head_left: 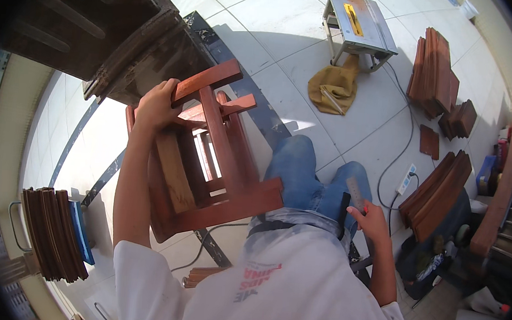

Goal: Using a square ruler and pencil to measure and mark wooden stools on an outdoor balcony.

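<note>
A reddish-brown wooden stool frame (227, 145) stands tilted to the left of my legs, its rails and legs joined and its middle open. My left hand (156, 104) is closed over its upper left corner, the fingers curled round the top rail. In front of my right thigh, my right hand (374, 224) grips a short steel ruler (355, 192), its blade pointing up and away from me. Something small and red shows by the thumb, too little of it to name. A dark narrow bar (344, 208) lies beside the blade; whether it joins the ruler I cannot tell.
A table saw (360, 24) with a yellow insert stands ahead, a tan cloth bag (334, 89) below it. Stacked boards (431, 72) and curved pieces (435, 194) lie right, near a power strip (408, 179) and cable. More boards (54, 234) stand left; a dark wooden bench (155, 54) is far left.
</note>
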A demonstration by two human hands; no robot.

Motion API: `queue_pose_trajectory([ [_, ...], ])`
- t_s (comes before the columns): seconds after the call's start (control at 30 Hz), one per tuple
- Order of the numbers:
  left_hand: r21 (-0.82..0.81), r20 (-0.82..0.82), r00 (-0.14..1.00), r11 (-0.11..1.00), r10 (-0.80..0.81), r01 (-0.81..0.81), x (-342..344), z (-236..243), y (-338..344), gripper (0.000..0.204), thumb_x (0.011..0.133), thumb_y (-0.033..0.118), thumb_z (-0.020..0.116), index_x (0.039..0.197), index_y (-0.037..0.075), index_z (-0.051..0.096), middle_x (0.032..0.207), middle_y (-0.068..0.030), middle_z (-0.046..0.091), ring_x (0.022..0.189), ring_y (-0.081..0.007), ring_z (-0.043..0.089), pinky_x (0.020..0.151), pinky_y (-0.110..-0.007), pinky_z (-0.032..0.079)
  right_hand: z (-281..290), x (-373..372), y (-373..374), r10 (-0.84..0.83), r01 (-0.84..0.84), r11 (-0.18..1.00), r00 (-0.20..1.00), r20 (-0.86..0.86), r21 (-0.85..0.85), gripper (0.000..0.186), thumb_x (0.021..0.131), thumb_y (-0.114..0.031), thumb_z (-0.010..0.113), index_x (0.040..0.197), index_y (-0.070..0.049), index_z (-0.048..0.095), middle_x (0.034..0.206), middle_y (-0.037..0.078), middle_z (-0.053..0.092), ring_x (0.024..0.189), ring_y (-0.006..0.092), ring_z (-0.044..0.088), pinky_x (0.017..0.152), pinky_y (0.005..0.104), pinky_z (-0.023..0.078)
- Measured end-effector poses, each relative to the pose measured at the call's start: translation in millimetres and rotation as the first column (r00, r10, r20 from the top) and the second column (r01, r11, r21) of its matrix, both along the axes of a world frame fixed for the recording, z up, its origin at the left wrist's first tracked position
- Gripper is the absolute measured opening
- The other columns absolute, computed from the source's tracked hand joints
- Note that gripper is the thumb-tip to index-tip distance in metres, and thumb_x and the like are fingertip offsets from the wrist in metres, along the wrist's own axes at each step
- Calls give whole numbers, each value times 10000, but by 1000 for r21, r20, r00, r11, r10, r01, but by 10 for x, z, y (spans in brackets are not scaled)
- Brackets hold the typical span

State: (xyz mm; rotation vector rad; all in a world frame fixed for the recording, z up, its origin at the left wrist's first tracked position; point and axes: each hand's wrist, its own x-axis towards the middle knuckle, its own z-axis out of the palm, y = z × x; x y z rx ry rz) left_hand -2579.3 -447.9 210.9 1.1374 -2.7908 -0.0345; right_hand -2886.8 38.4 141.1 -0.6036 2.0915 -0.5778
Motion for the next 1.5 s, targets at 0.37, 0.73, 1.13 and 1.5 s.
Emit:
queue_pose_trajectory([
  [0.37, 24, 118, 993, 1000, 6, -9, 317, 619, 336, 413, 694, 199, 801, 1009, 80, 563, 810, -153, 676, 778, -367, 682, 685, -455, 532, -209, 78, 74, -103, 102, 995, 993, 64, 10, 417, 881, -382, 756, 826, 9, 621, 580, 58, 567, 476, 151, 557, 487, 328, 416],
  [0.73, -419, -66, 992, 905, -106, 69, 717, 1075, 816, 502, 639, 141, 837, 1099, 42, 661, 825, -94, 661, 704, -264, 679, 611, -364, 543, -41, -104, -224, 28, -28, 999, 999, 31, -19, 402, 888, -360, 754, 879, 24, 637, 593, 63, 575, 467, 141, 556, 466, 319, 423],
  [1.13, -592, -29, 983, 795, -183, 131, 755, 737, 1032, 522, 577, 131, 809, 1080, 52, 693, 776, -58, 607, 671, -215, 646, 583, -333, 537, 13, -133, -212, 52, -53, 998, 998, 26, 35, 426, 887, -394, 749, 956, 18, 663, 605, 54, 562, 473, 132, 551, 484, 303, 422],
  [1.5, -621, -71, 986, 780, -154, 78, 1142, 203, 1567, 552, 643, 54, 675, 1195, 40, 680, 765, -67, 594, 626, -213, 595, 574, -343, 500, -234, 35, -748, 465, -464, 885, 871, -161, 45, 544, 892, -572, 659, 918, -29, 650, 767, 169, 658, 703, 362, 635, 667, 451, 480],
])
